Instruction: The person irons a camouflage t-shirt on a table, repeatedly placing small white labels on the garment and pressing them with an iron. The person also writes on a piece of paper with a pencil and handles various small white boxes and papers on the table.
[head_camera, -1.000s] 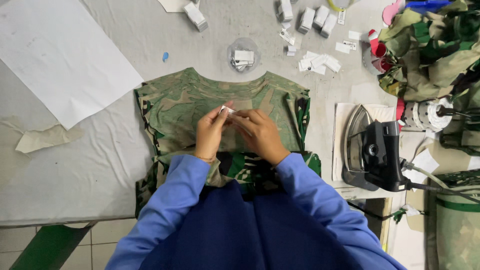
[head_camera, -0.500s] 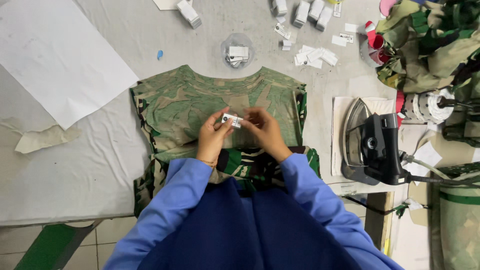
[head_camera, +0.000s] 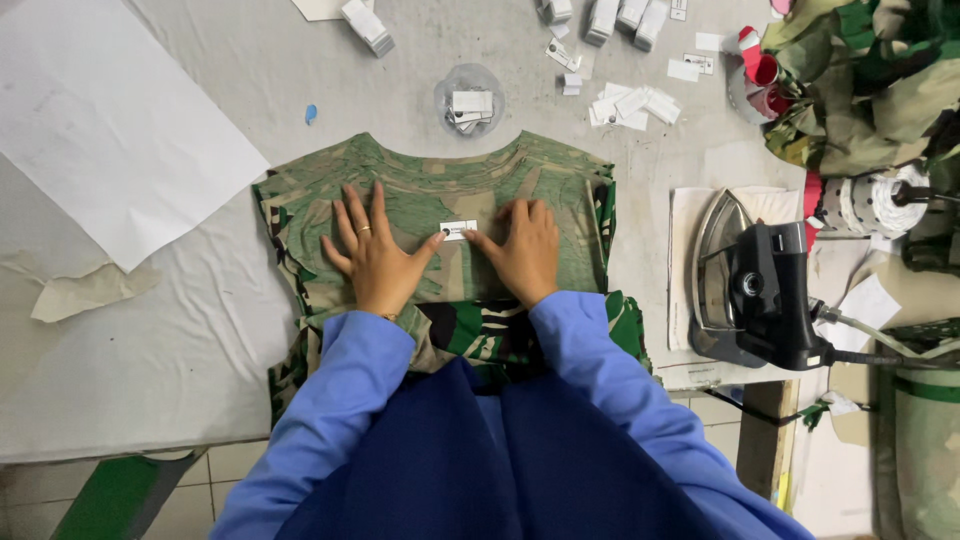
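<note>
- Grey cloth covers the worktable (head_camera: 200, 330), seen from above your head, with green table legs and floor tiles showing below its near edge.
- Your camouflage garment (head_camera: 440, 200) lies flat on the table, neckline pointing away from you.
- Your left hand (head_camera: 375, 255) rests palm down on the garment, fingers spread flat, gripping nothing; a ring shows on one finger.
- Your right hand (head_camera: 525, 250) also lies flat on the fabric, fingers extended, holding nothing.
- A small white label (head_camera: 459, 230) sits on the garment between your hands, with your left thumb tip and right fingertips touching its ends.
- Beyond the neckline stands a clear round container (head_camera: 468, 98) of white labels.
- An iron (head_camera: 750, 285) rests to your right, well apart from the garment.
- A large white paper sheet (head_camera: 100, 120) lies at far left.
</note>
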